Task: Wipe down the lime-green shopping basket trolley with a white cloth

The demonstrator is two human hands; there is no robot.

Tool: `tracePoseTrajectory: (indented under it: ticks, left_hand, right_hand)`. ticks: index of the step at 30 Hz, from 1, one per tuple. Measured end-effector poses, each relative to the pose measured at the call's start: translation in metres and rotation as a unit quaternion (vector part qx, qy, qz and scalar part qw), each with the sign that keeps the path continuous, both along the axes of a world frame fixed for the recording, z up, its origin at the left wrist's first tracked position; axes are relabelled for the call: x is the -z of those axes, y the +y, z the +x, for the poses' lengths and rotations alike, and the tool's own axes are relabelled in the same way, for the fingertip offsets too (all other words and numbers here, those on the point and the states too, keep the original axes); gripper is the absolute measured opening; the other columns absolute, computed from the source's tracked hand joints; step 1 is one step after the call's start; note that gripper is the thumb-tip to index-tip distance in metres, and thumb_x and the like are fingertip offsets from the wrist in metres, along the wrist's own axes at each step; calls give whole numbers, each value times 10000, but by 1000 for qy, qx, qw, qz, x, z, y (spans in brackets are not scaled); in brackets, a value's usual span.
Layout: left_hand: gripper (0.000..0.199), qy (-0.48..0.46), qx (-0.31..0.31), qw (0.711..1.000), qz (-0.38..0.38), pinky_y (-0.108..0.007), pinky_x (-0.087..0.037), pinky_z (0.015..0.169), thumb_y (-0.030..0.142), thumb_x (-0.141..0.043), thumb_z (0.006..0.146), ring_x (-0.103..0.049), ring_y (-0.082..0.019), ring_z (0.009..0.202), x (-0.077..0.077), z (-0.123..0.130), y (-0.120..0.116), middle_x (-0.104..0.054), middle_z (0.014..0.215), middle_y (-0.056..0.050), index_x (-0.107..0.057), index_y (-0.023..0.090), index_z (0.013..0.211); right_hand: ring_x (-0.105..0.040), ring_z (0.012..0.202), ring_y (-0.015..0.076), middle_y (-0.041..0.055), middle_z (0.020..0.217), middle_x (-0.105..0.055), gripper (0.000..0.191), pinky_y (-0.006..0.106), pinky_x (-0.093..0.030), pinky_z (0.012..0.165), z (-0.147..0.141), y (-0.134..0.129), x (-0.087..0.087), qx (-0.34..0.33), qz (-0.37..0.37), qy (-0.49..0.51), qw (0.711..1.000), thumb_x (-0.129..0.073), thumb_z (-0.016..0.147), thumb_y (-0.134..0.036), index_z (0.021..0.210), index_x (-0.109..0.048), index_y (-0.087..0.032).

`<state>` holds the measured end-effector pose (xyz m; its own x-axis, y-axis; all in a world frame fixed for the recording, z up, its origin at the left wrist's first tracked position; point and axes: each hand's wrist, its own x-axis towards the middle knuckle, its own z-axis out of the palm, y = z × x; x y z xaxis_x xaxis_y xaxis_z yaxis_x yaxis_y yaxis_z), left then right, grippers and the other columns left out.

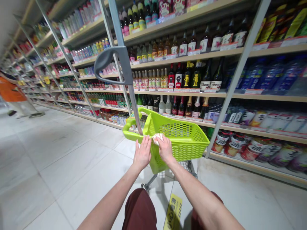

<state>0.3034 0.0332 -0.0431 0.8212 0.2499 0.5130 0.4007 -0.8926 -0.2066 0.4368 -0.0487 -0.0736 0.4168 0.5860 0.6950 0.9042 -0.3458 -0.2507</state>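
A lime-green plastic shopping cart (189, 148) with perforated sides stands in front of me. My right hand (165, 149) pinches a crumpled white wipe (157, 138) against the cart's near rim. Close to its left, my left hand (143, 153) rests on the same rim, fingers stretched out and lying over the edge, with the thumb apart. The cart's green handle (129, 134) is just left of that hand. A metal pole (135, 108) with a grey looped grip (120, 65) rises beside the handle.
Long shelves (182, 59) of bottles line the far side of the cart. Packs of large bottles (254, 148) sit low at the right. A yellow floor sign (173, 212) is stuck on the white tiles (64, 159) between my knees. A person in orange (11, 91) stands far left.
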Motion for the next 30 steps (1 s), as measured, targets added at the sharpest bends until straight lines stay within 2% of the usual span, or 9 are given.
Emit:
tracePoseTrajectory:
  ticks: [3, 6, 11, 14, 18, 21, 26, 30]
  left_hand:
    - [658, 12, 1, 1000, 9, -511, -62, 1063, 195, -413, 703, -95, -232, 1331, -2, 8, -1, -193, 1431, -115, -251, 83, 1331]
    - [656, 25, 5, 1000, 8, -507, -67, 1065, 196, -424, 692, -107, -242, 1328, -1, 18, -6, -226, 1422, -115, -280, 89, 1322]
    - [638, 38, 10, 999, -13, -512, -62, 1062, 190, -415, 689, -151, -241, 1320, 2, 35, -18, -262, 1408, -115, -309, 90, 1310]
    - [632, 47, 11, 999, -13, -511, -50, 1063, 192, -413, 693, -143, -238, 1322, 3, 39, -19, -262, 1408, -114, -313, 86, 1308]
    - [623, 53, 12, 998, -7, -512, -54, 1064, 191, -404, 706, -134, -244, 1323, 6, 42, -18, -264, 1408, -112, -307, 88, 1312]
    - [614, 67, 24, 997, -6, -515, -68, 1062, 177, -380, 717, -135, -240, 1323, 10, 52, -22, -264, 1409, -112, -297, 90, 1318]
    - [580, 72, 54, 996, -1, -503, -71, 1065, 154, -332, 752, -92, -229, 1331, 27, 67, -37, -210, 1427, -109, -280, 90, 1326]
    - [581, 96, 86, 992, 8, -489, -78, 1069, 147, -328, 754, -82, -208, 1333, 49, 65, -48, -197, 1433, -91, -273, 112, 1331]
  right_hand:
    - [-397, 1001, 235, 115, 1193, -467, 414, 327, -323, 801, 26, -27, 16, 70, -20, 31, 997, -459, 763, -83, 1142, -549, -225]
    - [-397, 992, 243, 121, 1197, -462, 413, 334, -321, 785, 32, -38, 16, 115, -21, 56, 992, -457, 745, -74, 1117, -562, -218]
    - [-389, 1017, 220, 92, 1225, -448, 402, 319, -309, 817, 9, -17, 1, 32, -25, 23, 999, -446, 777, -107, 1146, -529, -243]
    - [-390, 1012, 221, 104, 1220, -456, 379, 323, -306, 822, 16, -20, 4, 27, -34, 19, 999, -439, 794, -120, 1141, -535, -237]
    - [-394, 994, 234, 121, 1198, -471, 382, 333, -307, 801, 49, -50, 19, 81, -47, 38, 995, -451, 770, -92, 1112, -563, -220]
    - [-387, 1002, 234, 119, 1207, -463, 399, 325, -305, 792, 63, -67, 27, 123, -47, 45, 990, -458, 760, -78, 1121, -558, -216]
    - [-389, 1006, 225, 102, 1234, -432, 417, 318, -300, 795, 59, -71, 42, 108, -49, 14, 993, -439, 810, -124, 1198, -491, -267]
    - [-414, 964, 215, 90, 1209, -452, 410, 308, -306, 772, 55, -77, 72, 103, -84, 19, 991, -455, 812, -132, 1188, -495, -292]
